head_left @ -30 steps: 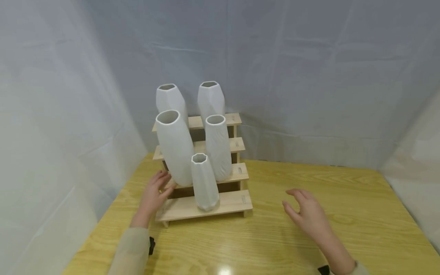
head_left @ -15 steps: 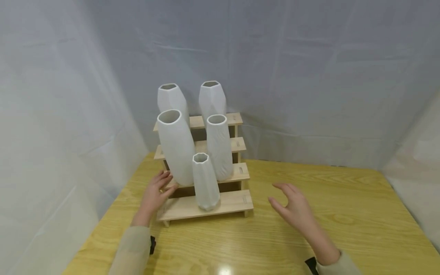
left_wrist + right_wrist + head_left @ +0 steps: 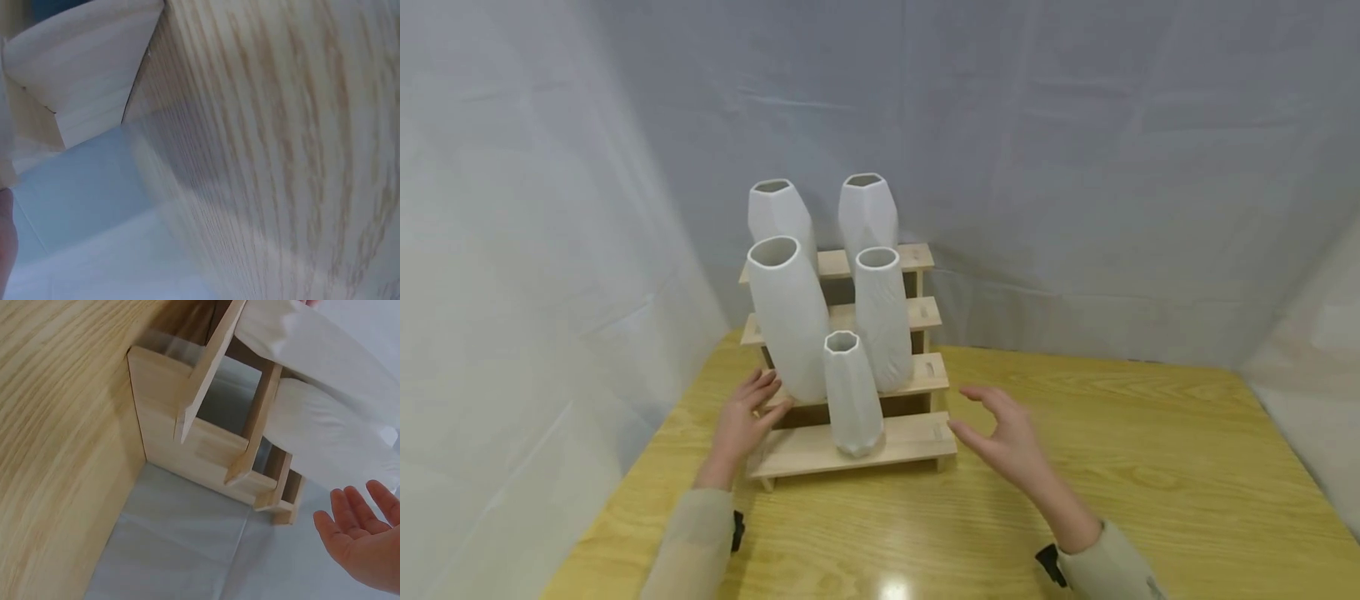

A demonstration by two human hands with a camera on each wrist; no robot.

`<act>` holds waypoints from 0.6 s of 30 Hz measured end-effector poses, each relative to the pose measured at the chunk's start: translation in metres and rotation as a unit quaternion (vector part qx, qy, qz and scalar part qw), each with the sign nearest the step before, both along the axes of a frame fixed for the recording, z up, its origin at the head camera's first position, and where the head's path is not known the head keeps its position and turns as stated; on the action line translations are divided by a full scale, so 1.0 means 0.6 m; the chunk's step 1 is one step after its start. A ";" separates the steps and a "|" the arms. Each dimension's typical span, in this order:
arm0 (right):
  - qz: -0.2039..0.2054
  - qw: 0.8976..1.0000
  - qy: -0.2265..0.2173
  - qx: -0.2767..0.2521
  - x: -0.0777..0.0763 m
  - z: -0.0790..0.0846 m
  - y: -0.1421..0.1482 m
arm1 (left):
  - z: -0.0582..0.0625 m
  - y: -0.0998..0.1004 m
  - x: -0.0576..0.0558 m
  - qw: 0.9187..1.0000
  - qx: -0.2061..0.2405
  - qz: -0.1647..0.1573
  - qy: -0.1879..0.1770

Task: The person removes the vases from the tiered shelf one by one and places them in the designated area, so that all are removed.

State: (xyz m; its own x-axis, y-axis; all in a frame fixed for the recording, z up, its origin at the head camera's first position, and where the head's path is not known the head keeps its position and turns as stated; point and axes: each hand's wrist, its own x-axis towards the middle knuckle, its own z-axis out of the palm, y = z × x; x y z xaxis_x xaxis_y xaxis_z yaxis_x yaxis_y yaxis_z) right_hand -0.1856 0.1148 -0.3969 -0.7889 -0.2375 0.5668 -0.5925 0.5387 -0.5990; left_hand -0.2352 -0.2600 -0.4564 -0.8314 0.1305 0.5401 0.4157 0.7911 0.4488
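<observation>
A stepped wooden rack holds several white vases in the head view. The short fluted vase stands on the lowest step. Behind it are a tall smooth vase and a textured vase. Two faceted vases, one left and one right, occupy the top step, partly hidden. My left hand is at the rack's left end, its fingers spread beside the second step; whether they touch it I cannot tell. My right hand, thumb and fingers apart, is just right of the lower steps, holding nothing.
The rack stands on a yellow wood-grain table. Pale sheeting hangs behind and at both sides. In the right wrist view, the rack's side panel and step ends show.
My right hand has moved left across the table to the rack's right end. My left hand stays by the rack's left end. The vases keep their places; the whole view shifts slightly.
</observation>
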 end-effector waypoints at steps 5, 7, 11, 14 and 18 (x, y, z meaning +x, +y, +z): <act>0.023 0.999 -0.029 -0.022 -0.009 -0.002 -0.023 | 0.002 0.000 0.002 1.000 -0.005 -0.002 0.003; 0.034 0.998 -0.038 -0.030 -0.013 -0.003 -0.032 | 0.003 0.000 0.002 1.000 -0.008 -0.003 0.009; 0.055 0.996 -0.056 -0.046 -0.019 -0.005 -0.052 | 0.002 0.001 0.000 1.000 -0.011 -0.001 0.018; 0.066 0.994 -0.070 -0.058 -0.022 -0.003 -0.068 | 0.001 0.000 0.000 1.000 -0.017 0.003 0.019; 0.079 0.990 -0.095 -0.073 -0.029 0.000 -0.089 | -0.001 -0.002 0.000 1.000 -0.026 0.010 0.012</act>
